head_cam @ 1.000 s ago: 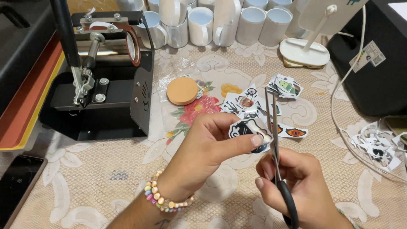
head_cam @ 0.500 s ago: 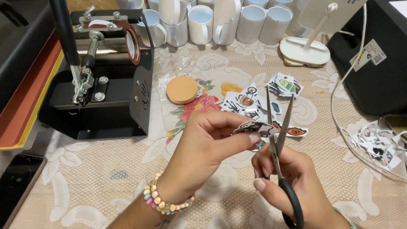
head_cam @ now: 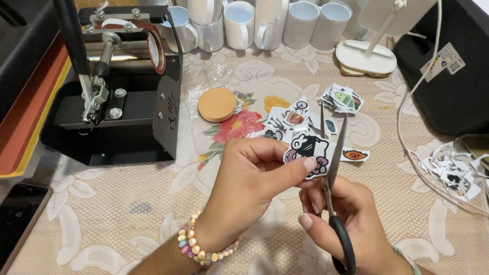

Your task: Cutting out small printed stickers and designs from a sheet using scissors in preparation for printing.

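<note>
My left hand (head_cam: 254,178) pinches a small printed paper cutout (head_cam: 307,151) of a black and pink cartoon figure between thumb and fingers. A bead bracelet (head_cam: 197,247) circles that wrist. My right hand (head_cam: 348,226) grips black-handled scissors (head_cam: 332,178), blades slightly apart and pointing away from me, their edge against the right side of the cutout. Behind them on the lace tablecloth lies a pile of several cut stickers (head_cam: 309,116).
A black mug press (head_cam: 118,87) stands at the left, a dark phone (head_cam: 12,229) at the left edge. White mugs (head_cam: 262,20) line the back. A round cork coaster (head_cam: 217,104), a white stand (head_cam: 367,57), a cable (head_cam: 413,148), paper scraps (head_cam: 451,171) and a black machine (head_cam: 458,65) lie around.
My left hand has turned the cutout so its printed face shows upward. The scissor blades have shifted along its right edge.
</note>
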